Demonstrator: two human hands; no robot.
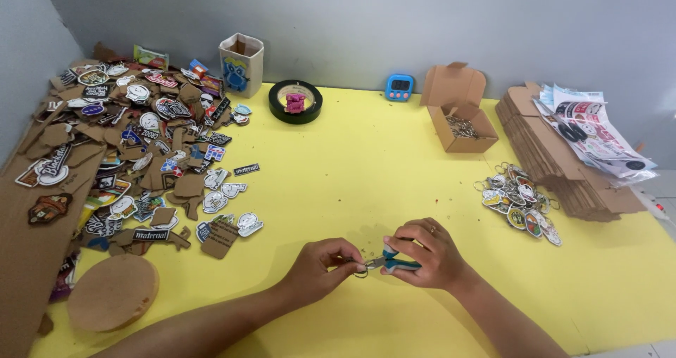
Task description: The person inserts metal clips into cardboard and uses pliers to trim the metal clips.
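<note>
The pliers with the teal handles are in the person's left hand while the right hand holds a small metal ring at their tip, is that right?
Not quite: the hands are swapped. In the head view, the pliers with teal handles are in the right hand, and the left hand pinches the small metal ring at their tip, above the yellow table.

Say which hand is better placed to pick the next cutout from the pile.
Left, likely. The left hand pinches only a small ring and lies nearer the cutout pile. The right hand is wrapped around the teal-handled pliers, farther from it.
</note>
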